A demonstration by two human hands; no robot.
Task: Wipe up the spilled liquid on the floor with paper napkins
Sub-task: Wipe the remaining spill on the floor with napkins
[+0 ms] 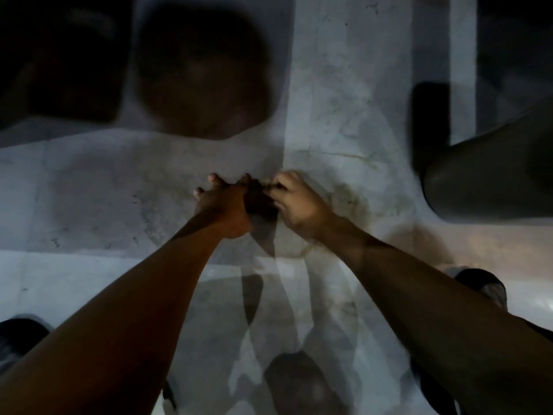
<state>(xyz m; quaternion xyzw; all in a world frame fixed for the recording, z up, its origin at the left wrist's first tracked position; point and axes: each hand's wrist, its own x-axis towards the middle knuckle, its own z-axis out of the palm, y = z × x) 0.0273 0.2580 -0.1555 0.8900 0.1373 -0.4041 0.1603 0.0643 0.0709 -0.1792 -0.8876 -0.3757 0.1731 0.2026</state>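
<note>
Nearest the camera, two bare forearms reach forward and down over a pale grey, marble-veined tiled floor (89, 187), crossed by hard-edged shadows. At the lower left edge sits one dark rounded shape (18, 339), and at the lower right another (481, 287) — both too dim to identify.

Further out, the two hands meet near the middle of the picture, almost touching. The left hand (223, 205) lies low over the floor, its fingers stretched forward and spread, the tips (213, 177) down at the tile; whether anything lies beneath it cannot be told. The right hand (299, 202) is blurred, its fingers curled inward toward the left hand, as if pinching something small in the dark gap between the two — what it grips, if anything, is not visible. No paper napkin can be made out with certainty. Just right of the right hand, a faint brownish stain (350, 196) marks the pale tile, touching the hand's outer edge.

Beyond the hands, one large dark round shape (203, 73) sits on the floor at upper centre, with one dark squarish mass (62, 61) to its left. At the right, one dark curved piece of furniture (490, 175) leans in. No writing is legible anywhere.
</note>
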